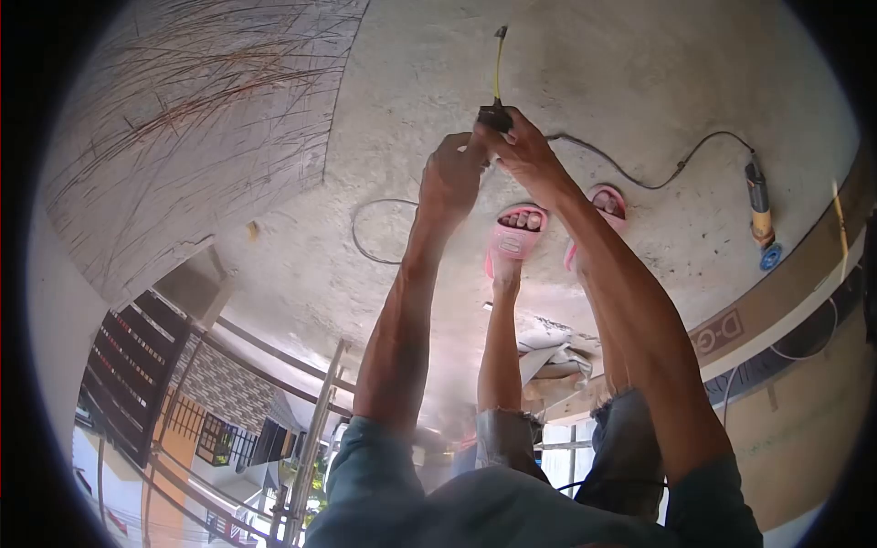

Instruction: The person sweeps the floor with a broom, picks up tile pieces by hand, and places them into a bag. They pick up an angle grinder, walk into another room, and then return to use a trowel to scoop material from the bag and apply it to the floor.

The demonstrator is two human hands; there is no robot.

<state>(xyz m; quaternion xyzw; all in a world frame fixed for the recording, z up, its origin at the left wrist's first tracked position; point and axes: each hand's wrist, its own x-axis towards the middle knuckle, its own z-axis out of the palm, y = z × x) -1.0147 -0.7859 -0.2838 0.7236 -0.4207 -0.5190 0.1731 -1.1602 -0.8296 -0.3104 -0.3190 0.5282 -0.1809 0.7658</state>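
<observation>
A dark tape measure [495, 119] is held out in front of me, with its yellow blade [498, 68] running a short way up to a dark end hook. My right hand [530, 160] wraps its fingers and thumb around the case. Right against it, my left hand [450, 178] is closed at the lower left side of the case, its fingertips partly hidden. Below the hands, pink slippers [516, 239] are on my feet on the concrete floor.
An angle grinder [760, 205] with a blue disc lies at the right, its dark cord [630, 178] trailing across the concrete floor [411, 110]. A loop of cable [354, 236] lies left of my feet. Metal railings [315, 438] stand at lower left; a long board [722, 333] is at right.
</observation>
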